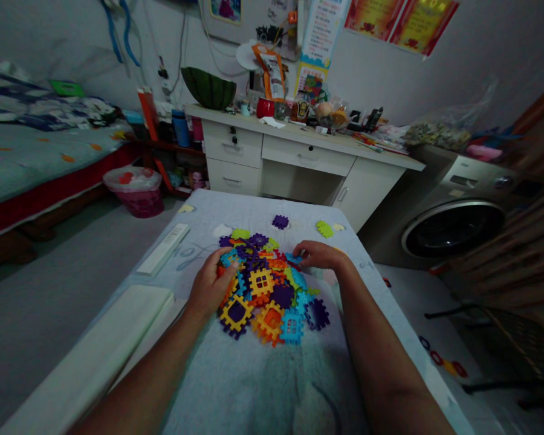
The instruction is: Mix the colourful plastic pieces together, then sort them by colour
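A heap of interlocking plastic building tiles lies on the cloth-covered table point(272, 386), in purple, yellow, orange, blue and green. At the heap's left side my left hand point(211, 284) is closed, thumb and fingers around a blue building tile point(231, 258). My right hand point(320, 254) bends over the heap's right edge, its fingers curled down by blue and red tiles; what lies between the fingertips is hidden. Between the hands sits a yellow window-shaped tile point(261, 282). Closer to me are a blue window tile point(292, 327) and a purple frame tile point(317, 314).
A purple tile point(280, 222) and a green tile point(324, 229) lie apart at the far side. Along the left edge are a white narrow box point(164, 249) and a long white panel point(95, 356). Beyond stand a white desk point(308, 158) and a washing machine point(448, 211).
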`<state>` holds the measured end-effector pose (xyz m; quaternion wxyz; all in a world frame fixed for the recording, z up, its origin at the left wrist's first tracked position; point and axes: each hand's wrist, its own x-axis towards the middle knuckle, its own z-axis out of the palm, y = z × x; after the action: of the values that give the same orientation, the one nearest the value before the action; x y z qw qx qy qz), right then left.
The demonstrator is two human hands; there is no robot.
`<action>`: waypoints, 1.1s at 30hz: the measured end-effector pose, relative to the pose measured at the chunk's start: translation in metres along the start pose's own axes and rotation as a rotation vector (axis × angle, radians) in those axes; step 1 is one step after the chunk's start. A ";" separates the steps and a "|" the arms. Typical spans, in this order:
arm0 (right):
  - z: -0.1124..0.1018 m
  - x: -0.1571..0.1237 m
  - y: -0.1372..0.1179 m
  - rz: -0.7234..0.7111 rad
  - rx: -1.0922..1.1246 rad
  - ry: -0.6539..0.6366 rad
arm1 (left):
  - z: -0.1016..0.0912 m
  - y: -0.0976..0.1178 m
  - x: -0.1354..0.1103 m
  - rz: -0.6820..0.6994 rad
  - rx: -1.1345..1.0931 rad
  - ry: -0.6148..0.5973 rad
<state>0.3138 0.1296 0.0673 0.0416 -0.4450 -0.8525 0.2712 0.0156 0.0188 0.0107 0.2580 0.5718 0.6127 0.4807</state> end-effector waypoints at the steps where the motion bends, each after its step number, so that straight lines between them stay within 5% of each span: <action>1: -0.002 -0.001 0.000 0.009 0.016 -0.008 | 0.000 0.000 0.000 -0.002 0.000 -0.001; 16: -0.029 -0.025 0.018 0.144 0.156 0.084 | 0.002 -0.005 0.002 0.094 0.015 0.070; 24: -0.054 -0.063 0.033 0.299 0.130 0.111 | 0.001 -0.002 0.002 0.104 -0.001 0.061; 33: -0.022 -0.119 0.060 0.441 0.032 0.215 | 0.002 -0.004 0.002 0.073 0.003 0.062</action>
<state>0.4367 0.0737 0.0763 0.0792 -0.6459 -0.7210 0.2383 0.0155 0.0216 0.0070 0.2201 0.5790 0.5999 0.5063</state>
